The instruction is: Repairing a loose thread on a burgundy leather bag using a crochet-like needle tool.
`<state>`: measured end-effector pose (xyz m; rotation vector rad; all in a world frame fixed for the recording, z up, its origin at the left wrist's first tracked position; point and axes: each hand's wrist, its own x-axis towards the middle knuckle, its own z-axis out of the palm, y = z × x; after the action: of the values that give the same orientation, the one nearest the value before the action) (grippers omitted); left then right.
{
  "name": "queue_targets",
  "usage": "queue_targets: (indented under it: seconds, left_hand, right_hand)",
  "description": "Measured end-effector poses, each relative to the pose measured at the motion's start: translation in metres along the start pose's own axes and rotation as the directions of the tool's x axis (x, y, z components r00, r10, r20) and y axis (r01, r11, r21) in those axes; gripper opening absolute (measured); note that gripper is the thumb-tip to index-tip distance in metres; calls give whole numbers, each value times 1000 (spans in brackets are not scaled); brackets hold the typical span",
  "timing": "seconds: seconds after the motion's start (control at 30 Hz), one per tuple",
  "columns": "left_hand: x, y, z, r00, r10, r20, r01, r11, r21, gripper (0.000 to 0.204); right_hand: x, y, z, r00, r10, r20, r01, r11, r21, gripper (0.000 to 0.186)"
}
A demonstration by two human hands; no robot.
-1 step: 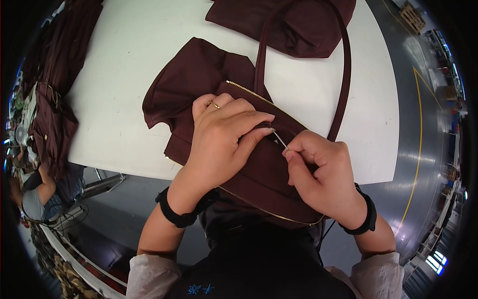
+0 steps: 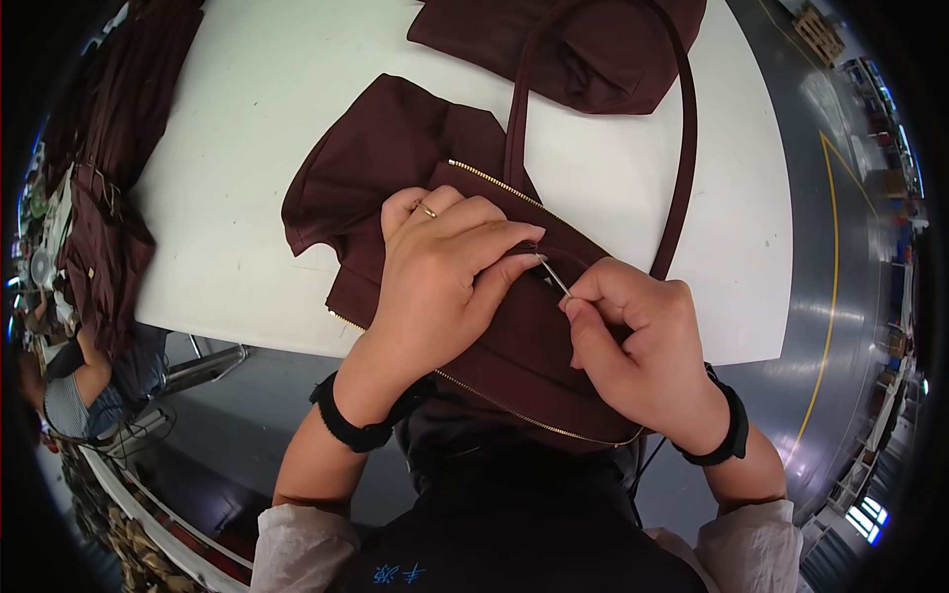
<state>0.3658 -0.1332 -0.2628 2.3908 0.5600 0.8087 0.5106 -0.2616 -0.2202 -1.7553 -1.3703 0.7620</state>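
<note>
A dark maroon fabric bag (image 2: 504, 341) with gold-toothed zipper edges lies over the table's front edge and toward my body. My left hand (image 2: 435, 262), wearing a ring, lies across it with thumb and forefinger pinched together on its fabric. What exactly sits between those fingertips is too small to make out. In my right hand (image 2: 638, 341) a thin silvery metal tool (image 2: 556, 277) is pinched between thumb and forefinger, its far end touching the spot at my left fingertips. A long maroon strap (image 2: 686, 148) loops up from the bag onto the table.
Another maroon fabric piece (image 2: 618, 59) lies at the far side of the white table (image 2: 247, 198). Hanging maroon pieces (image 2: 109, 198) crowd the left edge. A person's arm (image 2: 91, 371) shows at far left. Grey floor (image 2: 791, 395) with a yellow line runs along the right.
</note>
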Motion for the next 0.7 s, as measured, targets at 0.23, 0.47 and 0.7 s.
queue_targets:
  seconds: [0.23, 0.47, 0.7]
  left_hand:
    - [-1, 1, 3, 998, 19, -52, -15, 997, 70, 16]
    - [-3, 4, 5, 999, 7, -54, -1, 995, 104, 27]
    - [-4, 7, 10, 996, 25, -85, -13, 990, 139, 28]
  right_hand:
    - [4, -3, -6, 996, 32, 82, -35, 999, 32, 7]
    - [3, -4, 1, 994, 99, -35, -95, 989, 117, 9]
    - [-1, 0, 2, 992, 94, 81, -100, 992, 83, 7]
